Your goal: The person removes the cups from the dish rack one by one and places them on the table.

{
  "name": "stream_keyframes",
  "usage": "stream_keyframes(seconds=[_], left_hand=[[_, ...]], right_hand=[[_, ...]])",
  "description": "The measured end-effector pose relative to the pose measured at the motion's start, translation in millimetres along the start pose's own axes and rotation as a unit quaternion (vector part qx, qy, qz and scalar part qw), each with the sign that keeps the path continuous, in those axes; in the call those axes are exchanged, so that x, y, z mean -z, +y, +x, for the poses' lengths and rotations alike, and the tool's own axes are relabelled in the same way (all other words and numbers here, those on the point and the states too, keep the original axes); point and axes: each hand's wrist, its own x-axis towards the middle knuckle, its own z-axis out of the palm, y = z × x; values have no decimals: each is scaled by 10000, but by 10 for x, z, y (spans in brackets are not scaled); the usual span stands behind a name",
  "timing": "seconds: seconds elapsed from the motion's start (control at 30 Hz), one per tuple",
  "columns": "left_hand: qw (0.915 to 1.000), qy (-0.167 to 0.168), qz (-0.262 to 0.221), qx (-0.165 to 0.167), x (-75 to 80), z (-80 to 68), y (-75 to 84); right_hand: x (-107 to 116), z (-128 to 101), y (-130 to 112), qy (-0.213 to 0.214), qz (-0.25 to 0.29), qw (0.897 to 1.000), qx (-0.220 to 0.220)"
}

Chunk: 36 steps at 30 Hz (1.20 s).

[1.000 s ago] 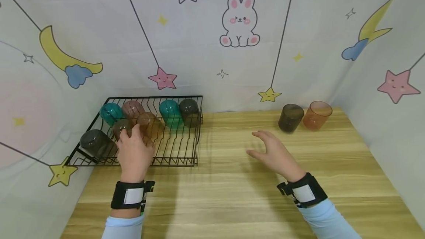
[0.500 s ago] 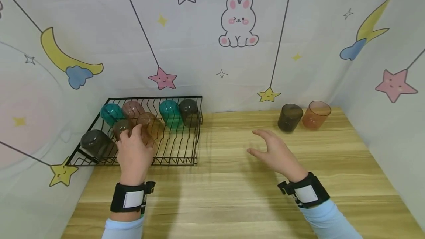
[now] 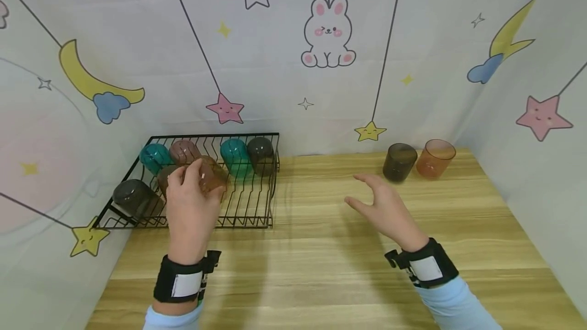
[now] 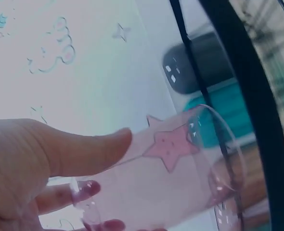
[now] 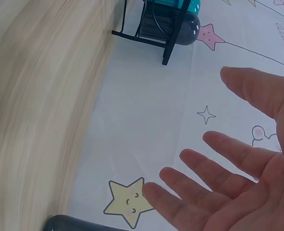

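The left hand (image 3: 190,208) grasps a translucent orange-brown cup (image 3: 210,176) by its side wall, thumb across it, just above the black wire rack (image 3: 249,205). It looks light, thin, rigid plastic, smooth and probably slippery; a mid-wall hold suits it. The right hand (image 3: 387,210) hovers relaxed, fingers spread, holding nothing

Your amber cup (image 3: 212,177), see-through plastic, tipped on its side, gripped over the black rack (image 3: 257,220), among other cups

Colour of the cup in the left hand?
Clear amber-brown cup, gripped by the left hand; head view shows it best.
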Motion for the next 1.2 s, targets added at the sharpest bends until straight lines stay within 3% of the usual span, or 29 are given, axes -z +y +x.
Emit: stream_keyframes(seconds=[0.3,0.43,0.7,0.83,1.0,1.2], left_hand=[[9947,54,-922,-443,-126,-72,312],[9923,51,-1065,-638,-221,-106,460],[9872,-332,-1304,-852,-451,-223,690],[9881,-273,-1194,-928,-556,-264,759],[9876,-264,-1268,-883,-663,-309,818],[9744,-529,-2159,-334,-750,-361,881]], right_hand=[[11,-14,-79,472,420,9980,21],[2,-5,-109,579,658,9961,4],[-25,-11,-154,511,1027,9934,-14],[-46,-16,-155,507,1129,9923,-19],[-66,-8,-147,447,1335,9900,-69],[-92,2,-143,250,1761,9837,-276]])
